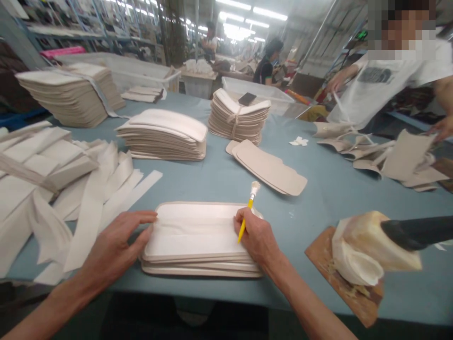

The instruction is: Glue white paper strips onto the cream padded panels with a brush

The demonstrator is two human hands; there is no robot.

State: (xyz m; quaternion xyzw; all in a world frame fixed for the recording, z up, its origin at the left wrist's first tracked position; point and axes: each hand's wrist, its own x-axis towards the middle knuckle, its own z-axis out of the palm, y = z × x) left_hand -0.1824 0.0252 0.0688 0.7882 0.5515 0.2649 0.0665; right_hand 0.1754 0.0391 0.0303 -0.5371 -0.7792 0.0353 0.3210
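One left hand (pixel 113 245), fingers open flat on stack (pixel 198 238); right hand (pixel 257 237), fingers tight around brush (pixel 248 208).

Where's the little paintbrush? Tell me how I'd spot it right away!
Find the big blue table, then the stack of white pieces at its near edge. The right hand rests on that stack, holding the brush. It alone has a bright yellow handle, tipped with pale bristles.

Head-worn camera, single view — facing forward and down, close over the blue table (pixel 212 184), wide-angle.
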